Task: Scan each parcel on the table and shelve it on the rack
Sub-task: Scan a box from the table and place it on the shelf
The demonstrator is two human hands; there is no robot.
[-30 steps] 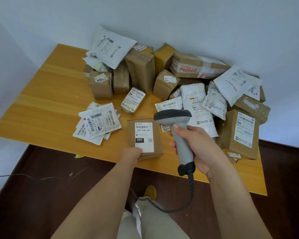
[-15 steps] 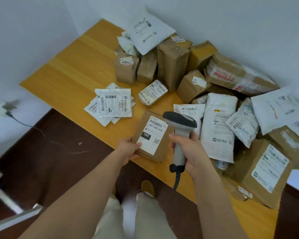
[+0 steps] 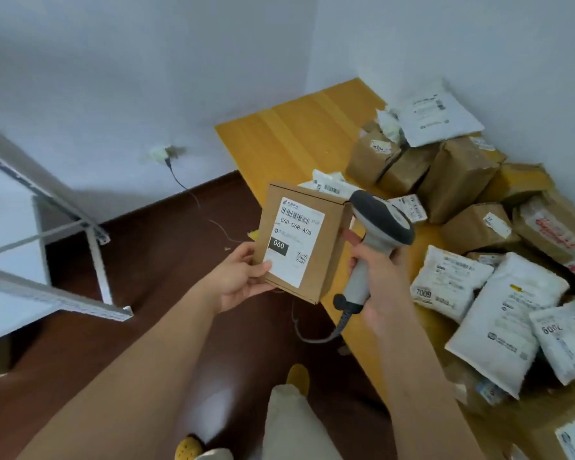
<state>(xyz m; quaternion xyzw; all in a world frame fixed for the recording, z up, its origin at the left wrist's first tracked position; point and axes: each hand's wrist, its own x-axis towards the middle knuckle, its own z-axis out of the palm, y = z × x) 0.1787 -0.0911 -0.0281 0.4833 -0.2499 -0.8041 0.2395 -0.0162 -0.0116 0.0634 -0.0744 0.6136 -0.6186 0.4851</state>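
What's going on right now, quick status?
Left hand holds labelled box off the table. Right hand holds scanner beside it. Rack to the left, nothing between.

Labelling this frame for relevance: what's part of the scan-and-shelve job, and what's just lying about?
Job:
small brown cardboard box with white 060 label, held by left hand
grey handheld barcode scanner in right hand
piled brown and white parcels on wooden table
white metal rack

Lying about:
white wall socket
yellow shoes

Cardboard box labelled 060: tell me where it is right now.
In the head view the cardboard box is centre frame, held off the table by the left hand, beside the scanner in the right hand.
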